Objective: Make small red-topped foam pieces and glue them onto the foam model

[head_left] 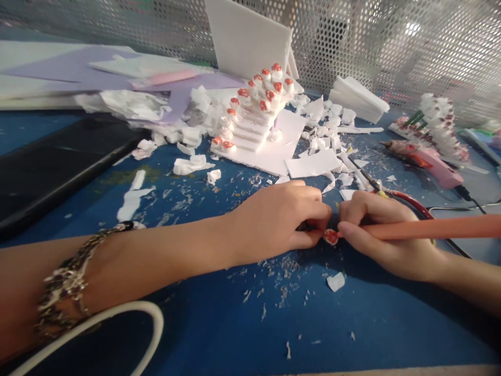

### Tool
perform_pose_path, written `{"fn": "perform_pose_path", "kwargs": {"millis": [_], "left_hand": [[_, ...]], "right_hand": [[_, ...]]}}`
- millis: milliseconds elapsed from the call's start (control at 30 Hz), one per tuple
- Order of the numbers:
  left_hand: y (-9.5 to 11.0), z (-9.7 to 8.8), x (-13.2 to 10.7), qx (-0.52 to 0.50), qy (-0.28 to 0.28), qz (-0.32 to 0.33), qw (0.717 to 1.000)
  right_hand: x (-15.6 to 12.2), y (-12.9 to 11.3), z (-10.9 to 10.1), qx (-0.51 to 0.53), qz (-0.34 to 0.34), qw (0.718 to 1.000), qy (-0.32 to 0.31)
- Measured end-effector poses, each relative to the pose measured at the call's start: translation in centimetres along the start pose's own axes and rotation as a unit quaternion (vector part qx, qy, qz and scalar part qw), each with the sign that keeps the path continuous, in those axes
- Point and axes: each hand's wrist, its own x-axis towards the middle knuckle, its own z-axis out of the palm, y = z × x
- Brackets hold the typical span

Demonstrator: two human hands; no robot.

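A: Hands first. What do we record?

B: We note the left hand (289, 222) with fingertips pinched on a small red-and-white piece (331, 237), low over the table (219, 318). The right hand (391, 237) is clamped round an orange pen (442, 228), its tip at the piece. The two hands are near each other, the piece between them.

A: Any writing we can read on the pen?

B: We can make out only plain orange on the visible barrel; the rest is covered by fingers or cut by the frame edge. Lettering on the pink glue gun (436, 166), if any, is too blurred for us to tell.

A: Surroundings?

B: Beyond the hands we log a white stepped model (248, 137) bearing red-topped white balls (264, 105), on a white base sheet (270, 162). White scraps (191, 164) lie around it. At left we see a black flat device (70, 162), its screen dark; in the foreground, a looped white cable (156, 329).
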Motion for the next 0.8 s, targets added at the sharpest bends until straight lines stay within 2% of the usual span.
{"fn": "perform_pose_path", "kwargs": {"millis": [433,567,700,800], "left_hand": [[-0.03,0.01,0.03,-0.003,-0.001,0.003,1.0],[-0.07,0.02,0.0,-0.011,0.001,-0.004,1.0],[-0.05,-0.07,-0.01,-0.038,0.003,-0.013,0.999],[0.02,-0.09,0.01,-0.042,0.001,-0.021,0.999]], "right_hand": [[0.14,-0.01,0.07,0.031,0.01,0.999,0.006],[0.37,-0.22,0.08,0.037,0.031,0.999,0.017],[0.52,-0.33,0.16,0.053,0.037,0.998,-0.004],[0.51,-0.3,0.23,0.069,0.049,0.996,0.014]]}}
